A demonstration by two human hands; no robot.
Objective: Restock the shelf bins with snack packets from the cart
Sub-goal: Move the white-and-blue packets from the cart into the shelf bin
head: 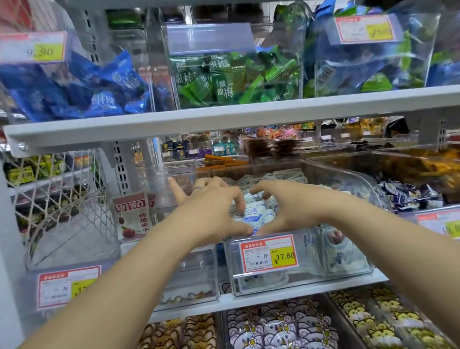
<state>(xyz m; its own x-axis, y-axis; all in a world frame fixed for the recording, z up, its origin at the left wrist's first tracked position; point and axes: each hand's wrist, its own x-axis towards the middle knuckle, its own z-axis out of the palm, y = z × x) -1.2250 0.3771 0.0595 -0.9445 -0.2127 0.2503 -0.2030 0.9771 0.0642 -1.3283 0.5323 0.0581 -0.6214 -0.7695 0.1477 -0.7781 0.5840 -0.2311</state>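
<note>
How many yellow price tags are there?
5 tags: top left, top right, middle left, middle centre, middle right. Others may be hidden farther back.

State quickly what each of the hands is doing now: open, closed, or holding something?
Left hand: holding the packets, fingers and thumb curled round them.
Right hand: holding the same packets, curled likewise.

Clear glossy plastic bin [302,279] holds shiny white-blue film packets [254,215]; shelf [221,119] is matt grey metal.
</note>
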